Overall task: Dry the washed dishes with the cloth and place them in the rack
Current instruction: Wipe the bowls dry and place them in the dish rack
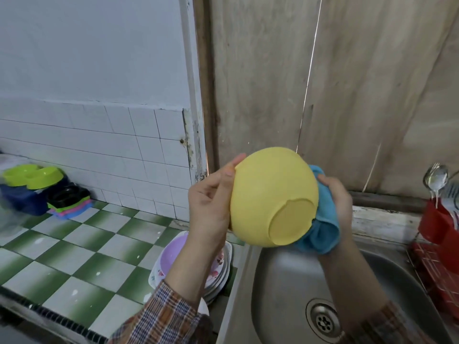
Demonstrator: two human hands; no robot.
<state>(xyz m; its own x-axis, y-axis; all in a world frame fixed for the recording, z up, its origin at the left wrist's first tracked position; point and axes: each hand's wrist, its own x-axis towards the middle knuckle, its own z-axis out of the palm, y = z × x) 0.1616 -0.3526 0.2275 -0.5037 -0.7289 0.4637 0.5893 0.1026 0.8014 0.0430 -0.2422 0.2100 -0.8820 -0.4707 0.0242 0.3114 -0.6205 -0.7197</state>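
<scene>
Far left, against the tiled wall: lime-green double feeding bowls (pixel 32 178) on a dark blue crate (pixel 23 201). Just beside them sits a black dish (pixel 68 194) on a stack of green, pink and blue trays (pixel 72 211).

Green-and-white checked tiled surface (pixel 74 256), at its right edge beside the sink: a stack of plates (pixel 218 276) with a lilac bowl (pixel 171 254) on top.

Left hand (pixel 211 202), plaid sleeve: it grips the rim of the yellow bowl (pixel 270 197), thumb on the outside, fingers behind the rim.

The yellow bowl is held in the air over the far left corner of the sink, tilted, with its base facing the onlooker.

The blue cloth (pixel 320 232) is bunched against the bowl's right side.

Right hand (pixel 340 199): its fingers are curled around the blue cloth, pressing it to the bowl.

Steel sink (pixel 280 289), below both hands, with its drain (pixel 323 319) near the front.

Red rack (pixel 437 276), at the sink's right edge. A red cutlery holder (pixel 434 219) on it carries upright spoons (pixel 436 177).
</scene>
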